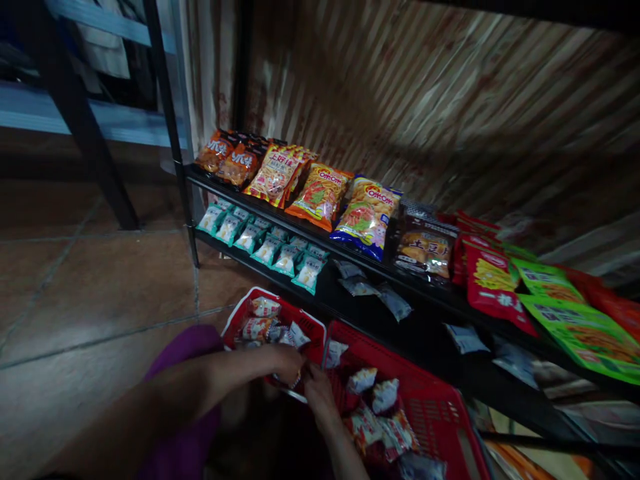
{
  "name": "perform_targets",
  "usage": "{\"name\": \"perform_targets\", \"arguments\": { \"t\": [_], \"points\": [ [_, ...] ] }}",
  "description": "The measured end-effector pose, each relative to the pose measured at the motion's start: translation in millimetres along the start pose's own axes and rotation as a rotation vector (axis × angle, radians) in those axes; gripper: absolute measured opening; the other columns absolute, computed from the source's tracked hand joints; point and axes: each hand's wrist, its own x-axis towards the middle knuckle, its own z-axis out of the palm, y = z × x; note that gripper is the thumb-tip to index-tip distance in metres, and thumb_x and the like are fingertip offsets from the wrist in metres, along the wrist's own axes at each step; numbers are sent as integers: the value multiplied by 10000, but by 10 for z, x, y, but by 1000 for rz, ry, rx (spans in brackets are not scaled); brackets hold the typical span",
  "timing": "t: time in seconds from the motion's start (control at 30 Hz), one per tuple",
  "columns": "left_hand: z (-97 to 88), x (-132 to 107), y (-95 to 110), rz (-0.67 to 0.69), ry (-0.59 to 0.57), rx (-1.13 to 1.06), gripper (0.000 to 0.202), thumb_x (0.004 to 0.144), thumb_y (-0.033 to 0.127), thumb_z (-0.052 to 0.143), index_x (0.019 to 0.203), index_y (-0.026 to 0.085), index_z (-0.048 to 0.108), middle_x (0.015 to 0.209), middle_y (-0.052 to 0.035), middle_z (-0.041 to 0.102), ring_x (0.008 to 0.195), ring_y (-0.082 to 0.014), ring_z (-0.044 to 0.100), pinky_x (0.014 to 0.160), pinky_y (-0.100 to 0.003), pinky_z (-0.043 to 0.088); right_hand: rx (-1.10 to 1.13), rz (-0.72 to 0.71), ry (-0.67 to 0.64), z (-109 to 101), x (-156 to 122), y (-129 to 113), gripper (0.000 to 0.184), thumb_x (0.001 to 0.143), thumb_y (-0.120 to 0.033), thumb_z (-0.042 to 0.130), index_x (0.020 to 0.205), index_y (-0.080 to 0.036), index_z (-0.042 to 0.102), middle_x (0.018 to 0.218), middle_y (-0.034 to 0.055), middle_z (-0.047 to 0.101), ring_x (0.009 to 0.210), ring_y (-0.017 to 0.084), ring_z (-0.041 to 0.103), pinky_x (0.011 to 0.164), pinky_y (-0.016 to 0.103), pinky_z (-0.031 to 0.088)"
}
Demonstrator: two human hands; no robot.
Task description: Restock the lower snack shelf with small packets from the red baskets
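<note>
My left hand (289,364) reaches over the near right corner of a red basket with a white rim (231,327). Its fingers curl downward, closed, and what they hold is hidden in shadow. Several small snack packets (259,329) lie in that basket. Close against the left hand, my right hand (319,393) is at the gap between this basket and a second red basket (435,413). The right fingers look pressed together, their tips partly hidden by the left hand. Loose snack packets (385,396) lie in the second basket.
A black two-level shelf (425,327) runs behind the baskets. Its upper level carries larger snack bags (369,215); teal-edged packets (267,248) stand in rows below, with grey packets (395,301) farther right. A dark post (167,100) rises at the left over the tiled floor (95,280).
</note>
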Motion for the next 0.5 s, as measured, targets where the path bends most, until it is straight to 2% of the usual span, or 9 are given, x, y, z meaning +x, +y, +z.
{"name": "perform_targets", "arguments": {
  "t": [0.1, 0.2, 0.27, 0.37, 0.5],
  "points": [
    [174, -162, -59, -61, 21, -69, 533, 742, 222, 589, 1260, 120, 523, 1146, -184, 647, 967, -286, 646, 749, -329, 519, -82, 2, -34, 56, -71, 7, 352, 743, -284, 410, 909, -164, 697, 1002, 101, 705, 950, 234, 653, 892, 359, 482],
    [208, -185, -237, -104, 41, -88, 466, 782, 246, 555, 1234, 132, 544, 1234, -188, 595, 1046, -293, 609, 834, -355, 494, -178, 77, -5, 62, -140, -21, 359, 759, -244, 404, 950, -155, 696, 1054, 105, 696, 1015, 233, 635, 904, 353, 471],
    [193, -100, -357, -114, 65, -81, 454, 815, 226, 501, 1255, 114, 520, 1311, -202, 533, 1134, -287, 560, 908, -356, 456, -210, 106, -18, 10, -200, -66, 352, 784, -233, 403, 965, -162, 697, 1057, 93, 701, 1023, 226, 634, 919, 352, 462],
    [243, 120, -438, -154, 51, -87, 405, 805, 195, 498, 1193, 101, 564, 1251, -216, 572, 1132, -298, 560, 915, -378, 450, -269, 120, -34, -143, -284, -144, 347, 812, -228, 401, 967, -178, 707, 1027, 79, 715, 1009, 227, 643, 940, 368, 449],
    [520, 414, -310, -134, 5, -140, 348, 728, 190, 588, 1055, 79, 635, 1091, -238, 643, 993, -339, 627, 821, -412, 494, -251, 22, -85, -367, -320, -162, 355, 835, -228, 405, 1041, -193, 692, 1058, 66, 713, 1013, 213, 650, 950, 363, 450]
  ]
}}
